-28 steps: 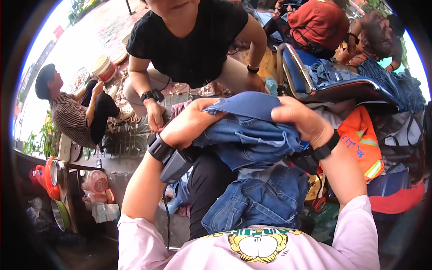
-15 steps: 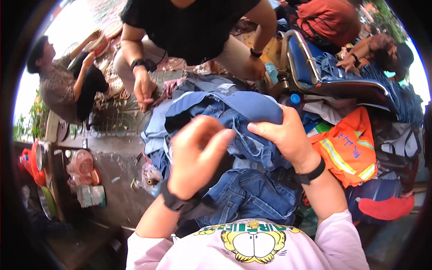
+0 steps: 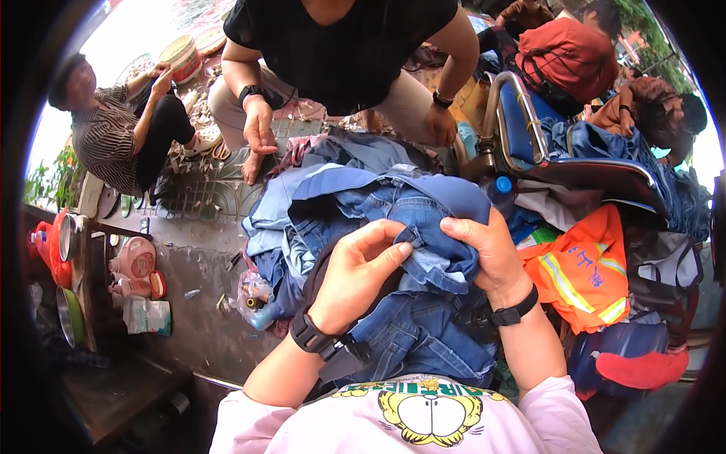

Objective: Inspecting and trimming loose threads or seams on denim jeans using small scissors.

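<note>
Both hands hold a blue denim garment (image 3: pixel 435 208) with a smooth, lighter blue band along its top, over my lap. My left hand (image 3: pixel 355 272) pinches a frayed fold of it with thumb and fingers. My right hand (image 3: pixel 488 253) grips its right side, thumb on the front. Beyond lies a heap of lighter and darker denim (image 3: pixel 276 204), and more folded jeans (image 3: pixel 423 333) rest just below my hands.
Opposite squats a person in black (image 3: pixel 333 53). Others are at left (image 3: pixel 106 136) and upper right (image 3: pixel 567 60). At right stand a blue chair (image 3: pixel 514 113) piled with denim and an orange reflective vest (image 3: pixel 575 272). Pink containers (image 3: pixel 132 265) lie at left.
The denim garment has been lowered and turned, showing more pile behind it. My left hand left the upper band and now pinches lower on the fold. The person opposite sits farther back in view.
</note>
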`<action>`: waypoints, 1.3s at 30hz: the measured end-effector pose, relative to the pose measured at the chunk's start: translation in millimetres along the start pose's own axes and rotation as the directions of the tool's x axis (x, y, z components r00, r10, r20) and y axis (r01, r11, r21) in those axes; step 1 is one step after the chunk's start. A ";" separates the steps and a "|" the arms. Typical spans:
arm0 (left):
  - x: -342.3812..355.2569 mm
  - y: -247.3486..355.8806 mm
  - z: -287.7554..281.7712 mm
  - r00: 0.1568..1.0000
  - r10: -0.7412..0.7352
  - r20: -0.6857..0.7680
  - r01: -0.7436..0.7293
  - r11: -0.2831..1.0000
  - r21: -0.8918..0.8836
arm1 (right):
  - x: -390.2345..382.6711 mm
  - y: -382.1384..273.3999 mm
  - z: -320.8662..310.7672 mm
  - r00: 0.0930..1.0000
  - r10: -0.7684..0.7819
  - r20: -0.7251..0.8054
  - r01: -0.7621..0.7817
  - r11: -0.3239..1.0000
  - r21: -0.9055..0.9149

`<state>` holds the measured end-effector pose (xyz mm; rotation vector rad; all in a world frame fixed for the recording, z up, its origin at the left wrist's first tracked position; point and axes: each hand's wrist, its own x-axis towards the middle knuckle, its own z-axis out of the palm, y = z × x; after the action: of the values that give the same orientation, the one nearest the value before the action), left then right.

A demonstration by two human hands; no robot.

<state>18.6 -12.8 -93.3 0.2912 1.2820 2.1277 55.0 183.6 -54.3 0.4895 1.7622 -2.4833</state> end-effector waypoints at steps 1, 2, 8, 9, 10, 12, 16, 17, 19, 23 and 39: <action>-0.4 0.2 0.2 1.000 0.005 0.003 -0.005 1.000 0.001 | -0.3 0.1 -0.4 1.000 -0.006 0.001 0.006 1.000 -0.002; -0.4 0.1 0.4 1.000 -0.002 0.004 0.002 0.999 -0.038 | -0.4 -0.2 -0.6 1.000 -0.001 -0.013 0.001 1.000 -0.002; 2.3 -7.9 -2.0 0.997 0.022 0.076 -0.009 0.985 -0.173 | 1.9 5.5 -9.1 1.000 0.016 0.004 -0.016 1.000 -0.027; 0.9 -10.3 -1.0 0.997 0.024 0.073 -0.013 0.990 -0.142 | 0.2 7.4 -9.4 1.000 0.012 -0.006 -0.012 1.000 -0.021; 1.8 -10.2 -0.4 0.997 0.035 0.069 -0.026 0.992 -0.122 | -1.1 8.5 -7.5 1.000 0.009 -0.029 -0.009 1.000 -0.007; 1.9 -8.9 1.3 0.997 0.038 0.068 -0.030 0.994 -0.103 | 0.8 4.8 -5.8 1.000 0.019 -0.015 -0.019 1.000 -0.003; 0.5 -5.7 5.5 0.998 0.061 0.019 -0.061 0.998 -0.012 | -2.0 4.5 -3.9 1.000 0.028 -0.005 -0.028 1.000 0.007; 0.5 -5.6 6.0 0.998 0.060 0.008 -0.060 0.998 -0.005 | -2.3 4.9 -3.4 1.000 0.025 -0.010 -0.025 1.000 0.015; 0.4 -7.6 5.8 0.999 0.053 -0.012 -0.054 0.998 -0.016 | -4.4 6.8 -1.4 1.000 0.007 -0.009 -0.007 1.000 0.008; 3.2 -8.2 9.8 0.995 0.039 -0.094 -0.045 0.997 -0.069 | -7.7 3.3 3.4 1.000 0.001 -0.013 -0.001 1.000 -0.003; 6.7 -11.8 -3.0 1.000 -0.007 0.030 0.013 0.983 -0.185 | 3.4 8.5 6.0 0.991 -0.042 -0.129 0.045 0.999 0.016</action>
<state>16.7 -6.9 -105.7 0.2350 1.0573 2.2073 52.4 175.6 -61.2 0.6323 1.8145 -2.5536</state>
